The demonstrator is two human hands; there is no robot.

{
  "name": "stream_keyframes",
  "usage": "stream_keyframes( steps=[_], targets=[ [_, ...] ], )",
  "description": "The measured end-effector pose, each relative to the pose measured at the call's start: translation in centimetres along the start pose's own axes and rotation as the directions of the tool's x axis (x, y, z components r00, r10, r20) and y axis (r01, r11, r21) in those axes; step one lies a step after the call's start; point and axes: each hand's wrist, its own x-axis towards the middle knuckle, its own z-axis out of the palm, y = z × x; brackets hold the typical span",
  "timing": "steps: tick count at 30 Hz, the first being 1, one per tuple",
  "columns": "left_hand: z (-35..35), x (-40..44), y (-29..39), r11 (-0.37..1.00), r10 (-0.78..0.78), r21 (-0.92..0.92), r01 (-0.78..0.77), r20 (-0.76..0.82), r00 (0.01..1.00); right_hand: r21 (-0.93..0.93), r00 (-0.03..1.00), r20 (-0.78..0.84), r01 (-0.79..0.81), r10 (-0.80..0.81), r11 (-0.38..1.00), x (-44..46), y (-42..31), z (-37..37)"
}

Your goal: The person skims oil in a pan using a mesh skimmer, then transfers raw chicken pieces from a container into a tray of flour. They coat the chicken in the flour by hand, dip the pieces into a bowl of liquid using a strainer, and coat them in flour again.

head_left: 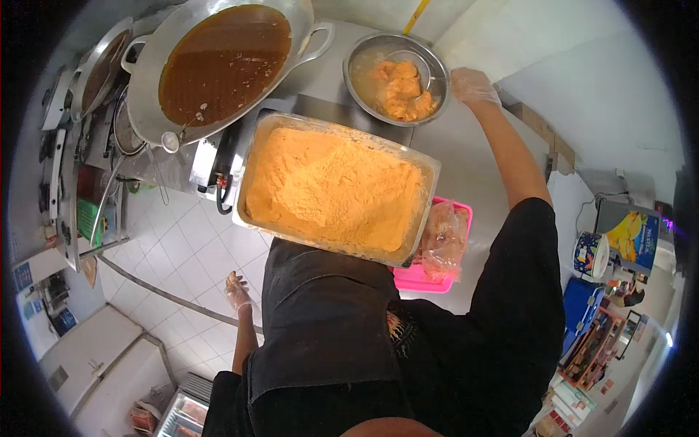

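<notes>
My right hand point(473, 86), in a clear plastic glove, is closed at the right rim of a round metal bowl point(355, 93). Pieces of orange-coated raw meat point(402, 91) lie in cloudy liquid inside the bowl, with what looks like a strainer's rim around them. Away from the counter, my left hand point(237, 293) hangs low over the tiled floor, also gloved, empty, its fingers apart and orange at the tips. Between my body and the bowl sits a deep rectangular metal tray point(431, 178) of orange breading flour point(335, 186).
A large wok point(149, 95) of brown oil point(222, 65) stands at upper left, with a second pan point(91, 87) beyond it. Beside the tray, a pink basin point(429, 282) holds a plastic bag point(442, 240) of raw meat. A wall rises behind the bowl.
</notes>
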Motion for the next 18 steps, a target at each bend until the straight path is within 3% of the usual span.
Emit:
stream_keyframes(
  steps=[5,7,10,12,13,15,16,17,18],
  targets=[
    [0.1,-0.8,-2.6,0.993,-0.07,-0.1,0.068,-0.021,0.997,0.095,0.998,0.043,-0.042,0.038,0.995,2.6,0.7,6.7],
    [-0.5,-2.2,-3.4,0.992,-0.084,-0.1,0.08,-0.033,0.996,0.097,0.992,0.109,-0.076,0.066,0.992,1.5,-1.4,5.8],
    [-0.9,-4.3,-3.7,0.982,-0.166,-0.1,0.159,-0.067,0.984,0.064,0.973,0.229,0.016,-0.031,0.998,4.3,-1.3,13.5],
    [-1.6,-5.3,-5.1,0.977,-0.203,-0.075,0.197,-0.075,0.976,0.155,0.961,0.276,-0.075,0.03,0.985,5.3,-3.0,17.1],
    [-1.8,-5.7,-5.7,0.977,-0.209,-0.062,0.205,-0.071,0.975,0.052,0.948,0.293,0.114,-0.124,0.992,6.1,-3.1,19.3],
    [-2.3,-6.0,-6.4,0.976,-0.218,-0.034,0.216,-0.061,0.974,-0.136,0.84,0.368,0.472,-0.398,0.871,7.4,-2.6,22.5],
    [-2.6,-5.9,-6.4,0.974,-0.228,-0.025,0.227,-0.062,0.972,0.241,0.942,0.283,0.115,-0.183,0.964,5.7,-3.8,20.9],
    [-2.8,-5.8,-6.4,0.971,-0.238,-0.016,0.238,-0.062,0.969,0.586,0.953,0.294,-0.237,0.069,0.775,2.3,-6.1,17.5],
    [-2.9,-5.6,-6.3,0.969,-0.248,-0.008,0.248,-0.062,0.967,0.801,0.873,0.396,-0.48,0.283,0.359,0.2,-7.4,15.2]
  ],
)
